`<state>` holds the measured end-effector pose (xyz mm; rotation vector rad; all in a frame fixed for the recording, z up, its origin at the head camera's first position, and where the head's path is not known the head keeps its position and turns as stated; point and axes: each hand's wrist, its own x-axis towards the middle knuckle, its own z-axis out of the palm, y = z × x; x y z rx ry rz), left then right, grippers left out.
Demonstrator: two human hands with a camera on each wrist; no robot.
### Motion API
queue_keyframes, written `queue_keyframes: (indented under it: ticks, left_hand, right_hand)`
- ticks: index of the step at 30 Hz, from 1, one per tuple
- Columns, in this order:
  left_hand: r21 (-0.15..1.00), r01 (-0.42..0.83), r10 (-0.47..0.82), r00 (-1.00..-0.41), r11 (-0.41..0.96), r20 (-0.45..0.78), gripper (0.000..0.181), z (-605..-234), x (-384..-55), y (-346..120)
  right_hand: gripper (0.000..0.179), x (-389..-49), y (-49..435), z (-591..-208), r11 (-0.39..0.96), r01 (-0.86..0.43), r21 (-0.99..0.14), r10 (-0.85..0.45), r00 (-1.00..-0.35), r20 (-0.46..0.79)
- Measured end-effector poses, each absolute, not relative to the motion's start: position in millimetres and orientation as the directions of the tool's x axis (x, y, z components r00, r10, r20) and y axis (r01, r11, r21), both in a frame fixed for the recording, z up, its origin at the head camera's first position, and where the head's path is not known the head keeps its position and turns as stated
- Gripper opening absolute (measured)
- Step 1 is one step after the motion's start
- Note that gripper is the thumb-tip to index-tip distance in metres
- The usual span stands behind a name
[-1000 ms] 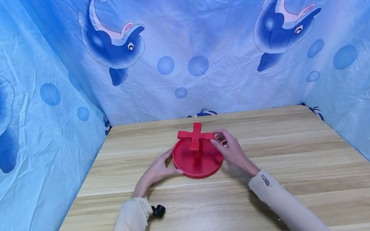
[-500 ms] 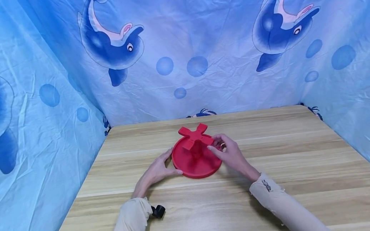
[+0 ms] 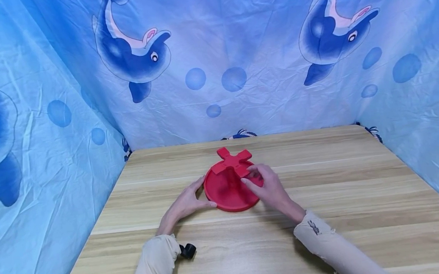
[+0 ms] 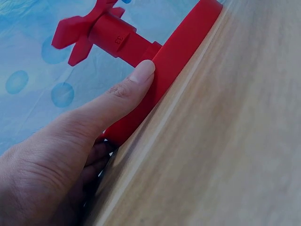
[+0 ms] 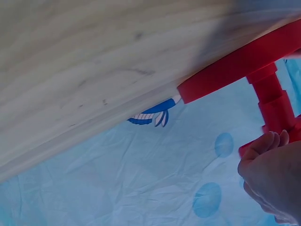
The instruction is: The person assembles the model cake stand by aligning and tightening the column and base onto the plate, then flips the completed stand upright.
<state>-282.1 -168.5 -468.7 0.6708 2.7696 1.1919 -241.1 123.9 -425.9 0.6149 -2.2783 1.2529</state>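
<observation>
A red round base (image 3: pixel 222 193) with a raised rim lies flat on the wooden table. From its middle rises a stepped red post (image 4: pixel 112 35), marked with small digits in the left wrist view. On top sits a red four-armed cross handle (image 3: pixel 231 161). My left hand (image 3: pixel 186 204) holds the base's left side, thumb (image 4: pixel 134 80) along the near rim and fingers round the far side. My right hand (image 3: pixel 270 188) pinches the near right arm of the cross between thumb and fingers, above the base. Part of that arm is hidden by the fingertips.
The wooden table (image 3: pixel 360 186) reaches back to a blue cloth backdrop (image 3: pixel 212 40) printed with dolphins and bubbles, which also hangs at both sides. A small black device (image 3: pixel 188 251) sits at my left wrist.
The cross has turned clockwise as seen from above, its right arm swinging toward me. My right hand has moved left and nearer with it. Left hand and base stay in place.
</observation>
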Motion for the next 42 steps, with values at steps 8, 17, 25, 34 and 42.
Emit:
queue_keyframes:
  ticks: [8, 17, 25, 34, 42]
  left_hand:
    - [0.71, 0.364, 0.409, -0.905, 0.603, 0.116, 0.109, -468.6, -282.5, -169.1]
    - [0.697, 0.352, 0.399, -0.911, 0.625, 0.102, 0.112, -466.7, -282.8, -168.6]
    - [0.698, 0.351, 0.396, -0.912, 0.624, 0.104, 0.112, -466.1, -281.8, -168.9]
    - [0.709, 0.35, 0.395, -0.912, 0.612, 0.11, 0.111, -465.6, -281.7, -169.1]
    - [0.707, 0.349, 0.397, -0.912, 0.615, 0.105, 0.111, -466.3, -282.6, -169.9]
  right_hand:
    - [0.03, -242.7, 127.4, -424.0, 0.474, -0.587, -0.656, -0.118, -0.781, 0.613]
    - [0.036, -256.7, 132.3, -425.0, 0.536, -0.588, -0.606, -0.036, -0.733, 0.679]
    - [0.054, -263.3, 132.3, -423.3, 0.538, -0.522, -0.661, -0.09, -0.816, 0.572]
    - [0.045, -262.8, 132.6, -422.5, 0.518, -0.533, -0.669, -0.129, -0.822, 0.555]
    - [0.045, -261.5, 134.3, -424.1, 0.507, -0.548, -0.665, -0.131, -0.812, 0.569]
